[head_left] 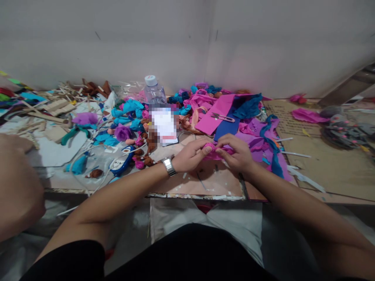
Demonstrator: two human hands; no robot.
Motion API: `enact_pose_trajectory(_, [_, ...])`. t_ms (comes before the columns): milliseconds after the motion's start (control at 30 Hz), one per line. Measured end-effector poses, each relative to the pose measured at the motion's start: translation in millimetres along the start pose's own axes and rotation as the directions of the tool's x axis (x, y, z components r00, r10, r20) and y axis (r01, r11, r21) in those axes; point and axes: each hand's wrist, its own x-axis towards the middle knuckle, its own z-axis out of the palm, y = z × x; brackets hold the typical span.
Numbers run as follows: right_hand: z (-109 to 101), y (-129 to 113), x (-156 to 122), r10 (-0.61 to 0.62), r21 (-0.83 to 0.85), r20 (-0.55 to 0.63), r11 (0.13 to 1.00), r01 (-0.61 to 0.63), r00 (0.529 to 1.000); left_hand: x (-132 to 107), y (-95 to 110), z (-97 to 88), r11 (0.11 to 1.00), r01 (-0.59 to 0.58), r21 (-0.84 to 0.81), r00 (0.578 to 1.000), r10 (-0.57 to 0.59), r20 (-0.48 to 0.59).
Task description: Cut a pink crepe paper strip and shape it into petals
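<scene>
Pink crepe paper (211,153), gathered at one end, lies between my two hands over the front of the table. My left hand (191,155), with a metal-banded watch at the wrist, pinches its bunched left end between thumb and fingers. On the paper's other side my right hand (236,153) grips it with thumb and bent fingers. Just behind them are flat pink sheets (212,119), a dark blue sheet (224,128) and a pair of thread snips (223,117) lying on top. Purple crepe paper (254,146) spreads beside my right hand.
A blurred phone (164,125) and a capped plastic bottle (154,91) stand behind my left hand. Rolled paper flowers (123,132) and a blue device with a cord (121,162) lie leftward. Another person's arm (19,187) reaches in at left. Cardboard (325,164) covers the right side.
</scene>
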Motion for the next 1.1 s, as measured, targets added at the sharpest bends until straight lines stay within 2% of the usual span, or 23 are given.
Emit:
enact_pose_trajectory(300, [1.5,3.5,-3.1,0.027,0.045,0.039,0.999,-0.029,0.999,-1.5,0.6,0.3,0.999,0.029,0.031,0.997,-0.031,0.072])
enact_pose_trajectory(433, [3.8,4.7,-3.2,-0.023,0.055,0.111,0.998,0.017,0.994,-4.2,-3.8,2.2,0.997,0.064,0.038,0.995,-0.066,0.069])
enact_pose_trajectory(533, [4.4,3.3,-2.0,-0.041,0.054,0.114,0.998,0.035,0.993,-4.7,-3.9,3.2,0.996,0.088,0.009,0.992,-0.088,0.087])
enact_pose_trajectory(633, [3.2,2.4,-0.9,-0.023,0.037,0.077,0.999,0.021,0.997,-3.2,-2.5,3.5,0.992,0.123,-0.024,0.992,-0.122,0.044])
enact_pose_trajectory(767, [1.4,2.7,0.3,0.012,-0.012,-0.068,1.000,-0.013,0.998,0.2,-3.0,1.4,0.979,0.181,-0.094,0.965,-0.195,-0.176])
enact_pose_trajectory(833, [1.6,3.3,0.1,0.049,-0.018,-0.135,0.999,-0.052,0.990,1.6,-4.0,-0.6,0.969,0.208,-0.131,0.943,-0.234,-0.238])
enact_pose_trajectory(967, [3.4,5.0,-2.0,0.125,-0.002,-0.195,0.992,-0.128,0.973,2.1,-4.3,-2.4,0.958,0.252,-0.140,0.940,-0.276,-0.201])
enact_pose_trajectory(1100, [5.2,7.0,-4.2,0.135,0.022,-0.202,0.991,-0.133,0.970,1.9,-3.2,-0.1,0.959,0.255,-0.121,0.948,-0.273,-0.162])
